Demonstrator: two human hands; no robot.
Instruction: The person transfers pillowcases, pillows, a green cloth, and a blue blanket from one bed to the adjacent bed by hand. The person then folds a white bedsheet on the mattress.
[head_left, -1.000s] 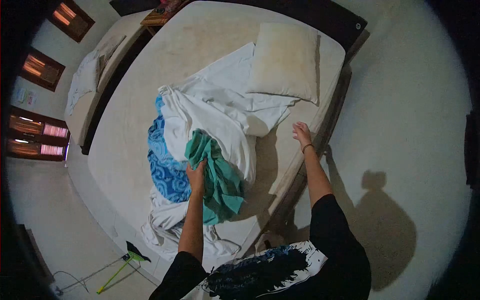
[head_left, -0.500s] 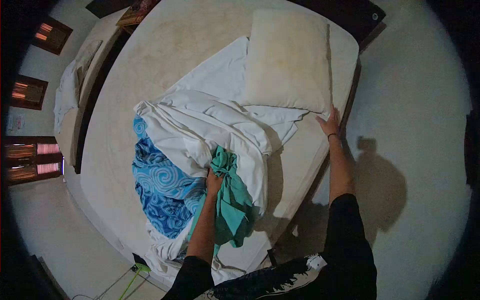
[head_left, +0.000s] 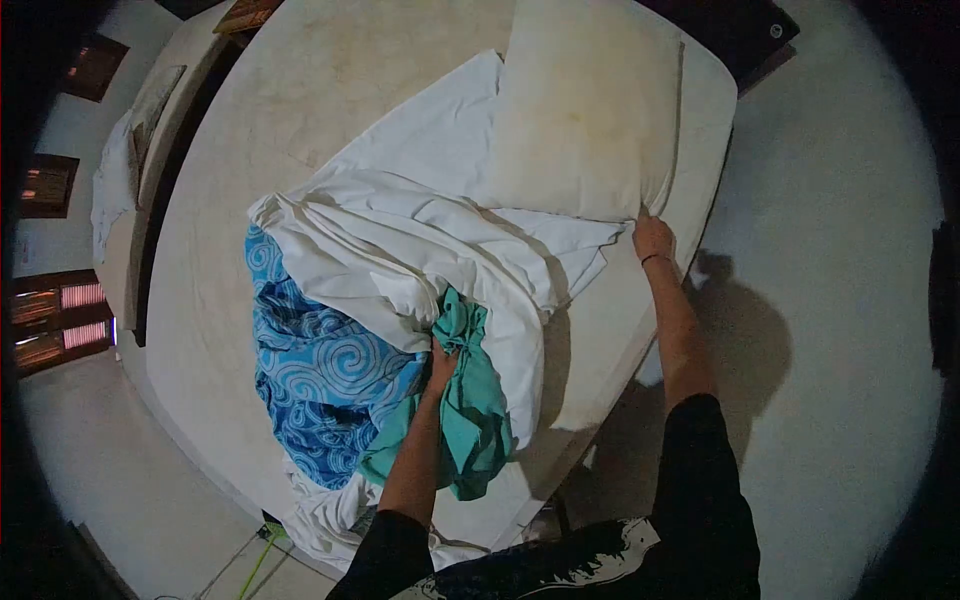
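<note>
Over on the far left, two small brown windows [head_left: 48,186] were on the wall, and a narrow bed [head_left: 160,140] stood below them with light bedding on it. Next came the big mattress [head_left: 210,300]. A blue swirly cloth [head_left: 330,370] lay in a heap on its lower left part. A crumpled white cloth [head_left: 320,515] lay below that, by the bottom edge. A big white sheet [head_left: 400,220] was spread in folds over the middle, and it went over part of the blue swirly cloth.

The left hand [head_left: 443,365] was closed on the bunched green cloth [head_left: 475,415], near the lower middle of the mattress. Some of its fingers were hidden, so I cannot tell how tight they were. The yellowish pillow [head_left: 590,110] lay at the upper right, on the end of the white sheet. The right hand [head_left: 653,238] was curled shut, pinching the pillow's bottom right corner, near the mattress's right edge.
</note>
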